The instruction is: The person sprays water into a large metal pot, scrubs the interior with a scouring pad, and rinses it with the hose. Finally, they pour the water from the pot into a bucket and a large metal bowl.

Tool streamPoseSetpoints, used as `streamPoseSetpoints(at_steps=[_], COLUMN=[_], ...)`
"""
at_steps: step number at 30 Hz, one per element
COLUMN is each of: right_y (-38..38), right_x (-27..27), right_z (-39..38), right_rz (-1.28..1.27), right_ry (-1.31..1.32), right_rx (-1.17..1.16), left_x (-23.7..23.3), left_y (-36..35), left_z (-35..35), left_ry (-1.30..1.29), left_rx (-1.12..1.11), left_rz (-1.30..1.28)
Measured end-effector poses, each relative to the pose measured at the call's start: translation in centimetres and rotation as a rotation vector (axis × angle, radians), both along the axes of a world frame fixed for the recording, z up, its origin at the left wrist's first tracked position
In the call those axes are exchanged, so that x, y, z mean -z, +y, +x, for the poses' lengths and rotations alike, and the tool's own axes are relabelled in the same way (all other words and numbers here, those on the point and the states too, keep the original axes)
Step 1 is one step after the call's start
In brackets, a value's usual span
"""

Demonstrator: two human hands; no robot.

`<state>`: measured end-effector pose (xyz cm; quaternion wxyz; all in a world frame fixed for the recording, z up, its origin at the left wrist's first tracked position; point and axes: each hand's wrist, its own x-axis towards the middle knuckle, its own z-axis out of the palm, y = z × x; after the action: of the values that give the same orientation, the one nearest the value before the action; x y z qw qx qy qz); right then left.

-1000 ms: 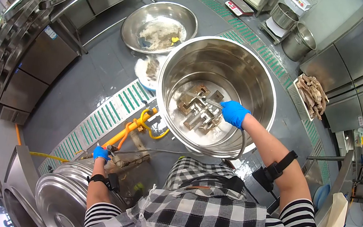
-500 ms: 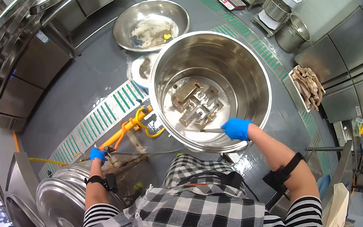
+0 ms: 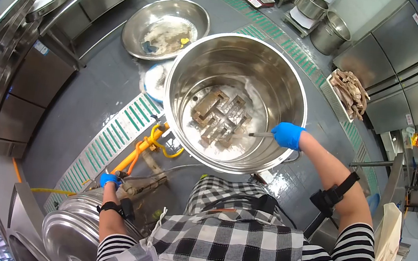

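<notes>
Lying on the wet, whitish bottom of the big steel pot [image 3: 234,62], a little left of its middle, is a brown-stained metal frame [image 3: 203,111] of angled pieces. I see the person's right hand [image 3: 287,135], gloved in blue, over the pot's right rim, its fingers wrapped round the end of a hose [image 3: 261,134]; the tip points left, down into the pot, near the frame's right side. Outside the near left rim, the gloved left hand [image 3: 110,179] is at the fittings [image 3: 121,174] by a yellow pipe [image 3: 136,156]. Its fingers look curled, but from here I can't tell how far open it is or whether it grips anything. Steel lids [image 3: 63,238] are stacked just below that arm. Close against the pot's far left rim stands a blue-edged tub [image 3: 156,81] with white contents, and beyond it a wide basin [image 3: 138,19] carries a yellow scrap [image 3: 184,41] toward its right edge. Off to the pot's right, well apart from it, a white basket [image 3: 337,101] is heaped above its rim with brown pieces [image 3: 351,90].
</notes>
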<state>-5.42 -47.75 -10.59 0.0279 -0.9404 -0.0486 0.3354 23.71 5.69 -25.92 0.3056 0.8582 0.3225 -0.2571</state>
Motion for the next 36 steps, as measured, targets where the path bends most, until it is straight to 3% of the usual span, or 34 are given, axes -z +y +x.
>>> streamPoseSetpoints(at_steps=[1,2,4,7,9,15,17,19,20,23,24,26,27,28,29,31,33,35,36], right_y=[0.6,1.1,1.6,1.1,0.9,0.8,1.7,4.0,3.7,-0.5,-1.0,-3.4,-3.7,-5.6,-7.4,-7.2,-5.5,-3.3,-3.0], right_x=[-0.8,-1.2,-1.5,-0.5,0.0,2.2,0.8,-3.7,-3.3,0.3,-2.3,-4.6,-6.9,-6.8,-6.1,-8.6,-10.4,-10.8,-9.4], right_z=[0.5,0.9,1.3,1.0,0.9,1.6,1.8,2.9,2.7,0.3,0.6,0.2,0.7,0.6,0.3,2.1,5.0,7.5,8.5], right_rz=[-0.068,-0.068,-0.135,-0.05,-0.084,0.039,0.006,0.198,0.198,0.215,-0.025,-0.187,-0.244,-0.329,-0.327,-0.412,-0.391,-0.293,-0.261], right_ry=[-0.063,-0.062,-0.037,-0.019,-0.077,-0.104,-0.098,0.126,0.127,0.087,0.183,0.398,0.448,0.439,0.261,-0.012,-0.195,-0.413,-0.437], right_rx=[-0.175,-0.174,0.167,0.18,0.205,0.21,0.249,0.406,0.406,-0.188,-0.476,-0.39,-0.217,-0.254,0.401,0.587,0.764,0.847,0.774], left_x=[0.3,0.6,0.2,-0.2,-0.2,0.4,1.9,2.0,1.7,2.1,2.5,3.0,3.2,2.0,0.5,-0.3,0.9,1.4,1.5], left_y=[0.0,0.1,-0.2,-0.3,-0.1,0.3,1.2,1.3,1.0,0.9,1.1,1.6,1.6,0.9,0.1,-0.2,0.7,0.9,1.0], left_z=[0.1,0.3,0.2,-0.2,-0.2,0.2,0.6,0.5,0.3,0.1,0.1,0.4,0.4,0.1,-0.3,-0.4,0.2,0.1,0.1], left_ry=[0.001,0.009,0.017,-0.034,-0.032,0.009,-0.007,-0.023,-0.052,-0.119,-0.157,-0.138,-0.122,-0.12,-0.078,-0.037,0.005,-0.034,-0.071], left_rx=[0.001,-0.031,-0.061,-0.147,0.016,-0.007,0.024,0.053,0.04,-0.045,-0.115,-0.043,0.028,0.026,0.09,0.152,0.35,0.299,0.25], left_rz=[-0.001,-0.019,-0.037,-0.155,-0.055,-0.022,-0.004,0.015,0.012,-0.07,-0.146,-0.1,-0.05,-0.052,0.012,0.076,0.192,0.124,0.055])
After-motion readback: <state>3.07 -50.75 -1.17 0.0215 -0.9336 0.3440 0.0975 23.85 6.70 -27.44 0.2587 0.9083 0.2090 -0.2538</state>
